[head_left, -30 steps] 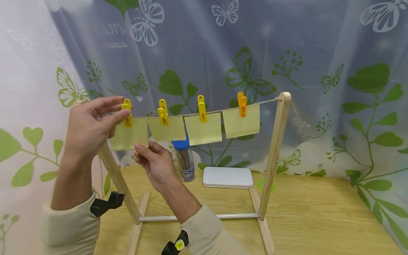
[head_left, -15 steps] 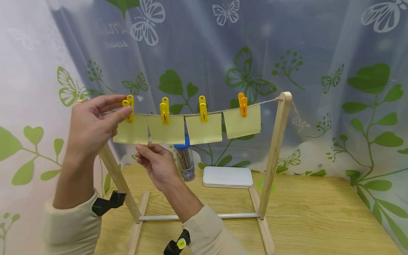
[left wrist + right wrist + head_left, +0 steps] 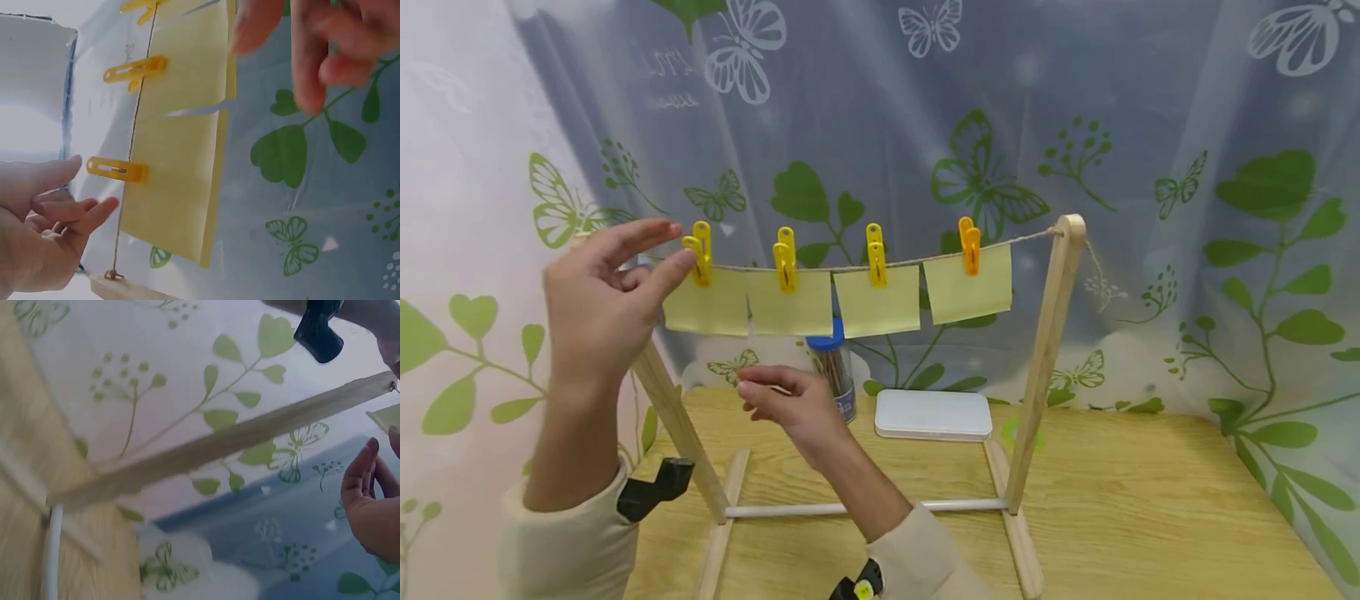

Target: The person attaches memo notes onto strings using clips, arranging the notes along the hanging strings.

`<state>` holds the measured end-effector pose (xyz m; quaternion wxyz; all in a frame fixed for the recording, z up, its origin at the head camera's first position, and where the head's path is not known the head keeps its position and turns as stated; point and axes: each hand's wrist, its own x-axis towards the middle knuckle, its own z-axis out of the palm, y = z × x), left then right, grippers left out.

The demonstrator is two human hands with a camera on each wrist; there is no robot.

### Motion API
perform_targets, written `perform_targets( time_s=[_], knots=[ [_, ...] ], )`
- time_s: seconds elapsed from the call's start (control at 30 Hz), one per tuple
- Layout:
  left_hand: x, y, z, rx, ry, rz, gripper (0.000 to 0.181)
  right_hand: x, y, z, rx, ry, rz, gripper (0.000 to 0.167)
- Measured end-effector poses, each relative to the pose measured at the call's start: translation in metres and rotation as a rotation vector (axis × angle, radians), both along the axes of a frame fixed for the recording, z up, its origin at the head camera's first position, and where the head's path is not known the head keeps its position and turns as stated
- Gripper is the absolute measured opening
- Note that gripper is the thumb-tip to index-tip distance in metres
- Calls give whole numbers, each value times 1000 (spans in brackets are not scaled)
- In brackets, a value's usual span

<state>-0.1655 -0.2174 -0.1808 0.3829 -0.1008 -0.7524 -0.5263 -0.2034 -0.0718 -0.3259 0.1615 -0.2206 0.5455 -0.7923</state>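
My left hand (image 3: 598,317) is at the left end of the string, thumb and fingers spread apart beside a yellow clothespin (image 3: 702,250). In the left wrist view a small gap separates the fingertips from that clothespin (image 3: 115,169). It clamps a pale yellow sticky note (image 3: 709,304) to the twine (image 3: 842,270). My right hand (image 3: 805,412) hovers below the notes, its fingers loosely bent and holding nothing. Further along the twine, two more yellow clothespins (image 3: 786,262) and an orange clothespin (image 3: 970,247) each hold a similar note.
The twine runs between two wooden posts (image 3: 1045,358) joined low down by a white rod (image 3: 962,505). Behind the frame on the wooden table (image 3: 1150,500) are a blue-capped clear jar (image 3: 827,337) of thin sticks and a white flat case (image 3: 933,415). A patterned curtain (image 3: 865,100) hangs behind.
My left hand has let go of the leftmost clothespin, its fingers parting leftward. My right hand has left the note's lower edge and moved down and right. The notes hang from the clothespins.
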Motion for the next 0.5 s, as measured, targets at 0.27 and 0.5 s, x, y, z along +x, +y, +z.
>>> perform_targets(
  time_s=[0.27, 0.5],
  knots=[
    [23, 14, -54, 46, 238, 2, 9, 19, 76, -36, 363, 330, -69, 36],
    [21, 16, -137, -219, -65, -11, 4, 38, 156, -69, 622, 498, -225, 42]
  ],
)
